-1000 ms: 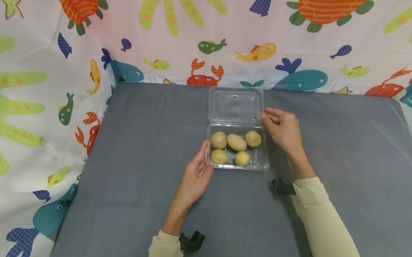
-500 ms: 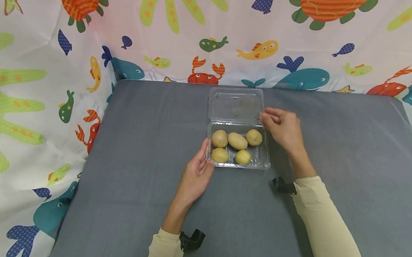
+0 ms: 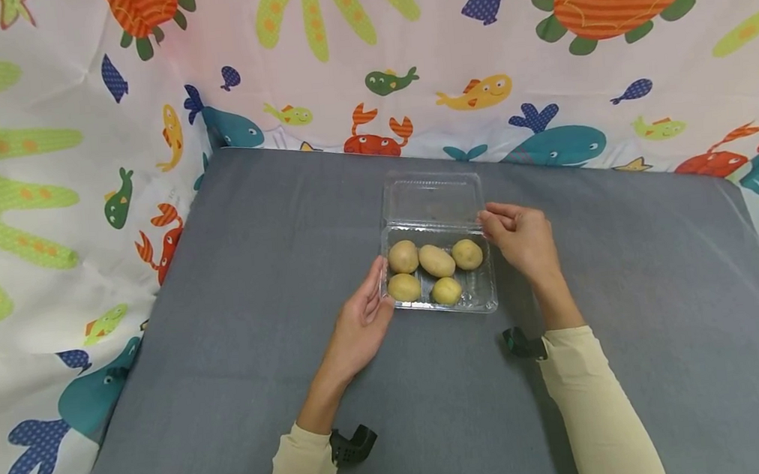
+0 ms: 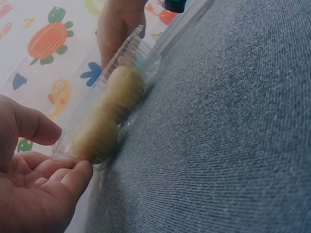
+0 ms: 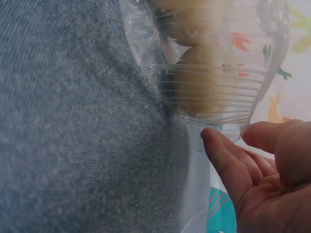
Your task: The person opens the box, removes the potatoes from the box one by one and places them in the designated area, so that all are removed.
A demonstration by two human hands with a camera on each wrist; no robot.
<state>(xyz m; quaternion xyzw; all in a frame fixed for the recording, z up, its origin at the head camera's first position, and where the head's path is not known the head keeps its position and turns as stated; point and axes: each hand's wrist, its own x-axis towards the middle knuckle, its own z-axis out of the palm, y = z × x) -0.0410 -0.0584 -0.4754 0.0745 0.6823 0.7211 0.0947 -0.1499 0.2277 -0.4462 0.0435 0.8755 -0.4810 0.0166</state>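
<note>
A clear plastic clamshell container lies on the grey cloth with its hinged lid swung back behind it. Several yellow potatoes sit inside, in a rear row and a front row. My left hand pinches the left side wall, thumb at the rim and fingertips lower down, as the left wrist view shows beside a potato. On the other side my right hand holds the edge near the hinge. In the right wrist view its thumb touches the rim.
The grey cloth covers a wide table. A white curtain printed with sea animals hangs behind it and along the left side. A dark camera mount is worn on each wrist.
The lid's far edge appears a little lower in the head view, closer to the tray. Both hands keep their hold, and the potatoes lie as before.
</note>
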